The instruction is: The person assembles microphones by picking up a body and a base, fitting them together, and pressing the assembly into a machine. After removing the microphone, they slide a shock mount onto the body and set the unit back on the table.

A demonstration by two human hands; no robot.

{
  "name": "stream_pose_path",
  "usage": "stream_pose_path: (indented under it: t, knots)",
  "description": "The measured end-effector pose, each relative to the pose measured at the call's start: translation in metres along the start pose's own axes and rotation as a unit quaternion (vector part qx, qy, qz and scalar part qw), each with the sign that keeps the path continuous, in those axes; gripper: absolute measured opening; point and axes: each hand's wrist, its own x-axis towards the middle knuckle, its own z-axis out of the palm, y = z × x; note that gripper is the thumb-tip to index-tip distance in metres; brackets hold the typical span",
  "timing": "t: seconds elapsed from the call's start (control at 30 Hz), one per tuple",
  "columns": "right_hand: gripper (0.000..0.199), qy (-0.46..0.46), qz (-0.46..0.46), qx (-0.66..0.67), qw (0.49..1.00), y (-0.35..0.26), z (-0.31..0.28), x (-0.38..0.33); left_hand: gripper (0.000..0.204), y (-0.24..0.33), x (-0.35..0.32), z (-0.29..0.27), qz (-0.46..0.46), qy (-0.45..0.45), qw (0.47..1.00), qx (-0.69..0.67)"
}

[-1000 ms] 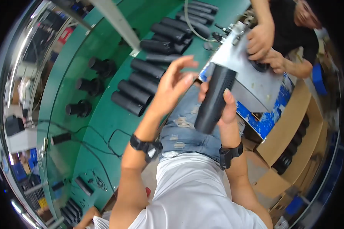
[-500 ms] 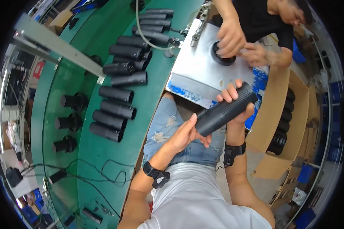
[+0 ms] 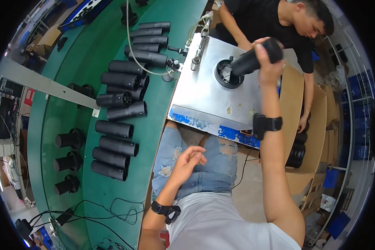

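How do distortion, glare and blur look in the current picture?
Head view: straight edges bow toward the dark rim; head view: a pale sheen lies across the metal box top; head view: the black cylinder in the right grip looks slightly soft, perhaps from motion.

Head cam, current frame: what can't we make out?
All in the head view:
One co-worker hand: hidden behind the black cylinder and the person's right hand.
Small parts inside the black ring: too small to identify; the cylinder covers part of the ring.
Cylinder's raised end: blurred.
Carton contents: partly hidden by its flap.
Green bench: near end cut off by the lower edge.
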Motion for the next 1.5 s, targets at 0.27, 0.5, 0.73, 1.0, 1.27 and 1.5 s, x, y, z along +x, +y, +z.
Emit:
stream_pose_path:
  t: [0.27,0.5,0.73,1.0,1.27,1.5]
  knots:
    - [0.056,-0.511,0.081,-0.18,0.837,-0.009,-0.028,0.02,0.049,0.128,0.144,0.066,0.472,0.156,0.665,0.557]
    - [0.05,-0.53,0.191,-0.197,0.802,0.023,-0.046,0.014,0.057,0.095,0.208,0.056,0.391,0.174,0.59,0.685]
    - [0.05,-0.531,0.175,-0.14,0.817,0.009,-0.064,0.004,0.027,0.09,0.206,0.051,0.416,0.123,0.669,0.604]
    - [0.052,-0.549,0.158,-0.19,0.798,0.008,-0.058,-0.001,0.019,0.09,0.214,0.052,0.386,0.114,0.702,0.588]
    - [0.049,-0.56,0.168,-0.167,0.794,0.013,-0.058,0.006,0.019,0.087,0.212,0.056,0.422,0.117,0.679,0.59]
    - [0.049,-0.555,0.124,-0.216,0.794,-0.008,-0.061,-0.01,0.01,0.083,0.204,0.06,0.434,0.14,0.552,0.698]
